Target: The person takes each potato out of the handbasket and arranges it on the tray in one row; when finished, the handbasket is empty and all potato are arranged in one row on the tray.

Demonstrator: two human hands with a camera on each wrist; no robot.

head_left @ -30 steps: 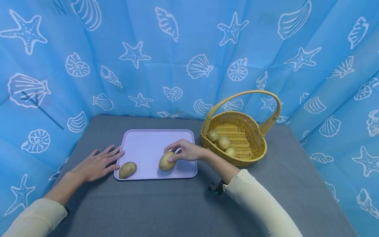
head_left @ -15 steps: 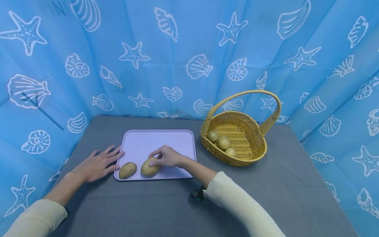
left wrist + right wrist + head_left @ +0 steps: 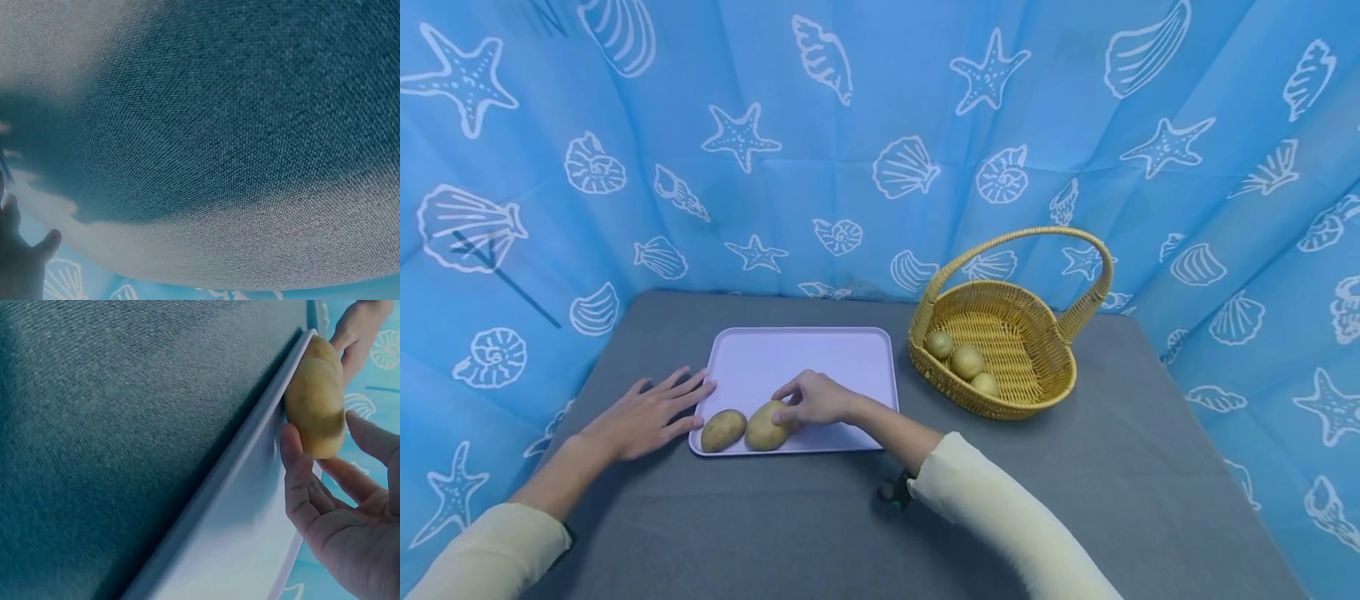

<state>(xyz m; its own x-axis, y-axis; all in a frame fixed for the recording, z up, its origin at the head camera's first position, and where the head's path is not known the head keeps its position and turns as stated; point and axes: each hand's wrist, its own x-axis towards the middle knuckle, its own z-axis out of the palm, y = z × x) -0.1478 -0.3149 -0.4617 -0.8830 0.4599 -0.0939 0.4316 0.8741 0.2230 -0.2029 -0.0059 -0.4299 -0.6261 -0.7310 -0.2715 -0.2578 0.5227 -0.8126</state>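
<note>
Here, near to far:
Right hand (image 3: 815,400): fingertips pinch the potato (image 3: 766,426).
Potato: on the tray (image 3: 820,354), front edge, touching a second potato (image 3: 723,430).
Handling: likely firm, moderately heavy, smooth; hold across the middle.
Left hand (image 3: 643,414): flat, fingers straight, beside the tray.
Basket (image 3: 1045,379): beyond, three potatoes inside.

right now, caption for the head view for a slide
Right hand holds a potato beside another potato on the lilac tray; three more sit in the wicker basket.
</note>
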